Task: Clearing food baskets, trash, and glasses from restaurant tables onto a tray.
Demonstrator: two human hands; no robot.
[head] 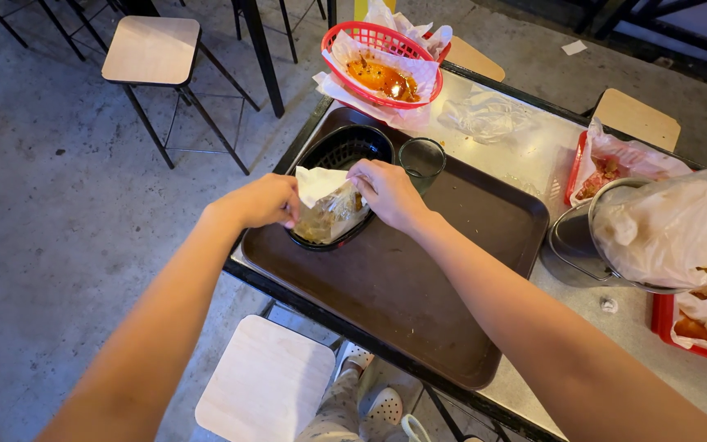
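Arms outstretched, left hand and right hand gripping liner paper

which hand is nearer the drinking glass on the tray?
Right. The right hand sits just left of the glass, almost touching it; the left hand is farther off, across the black basket, holding the paper liner.
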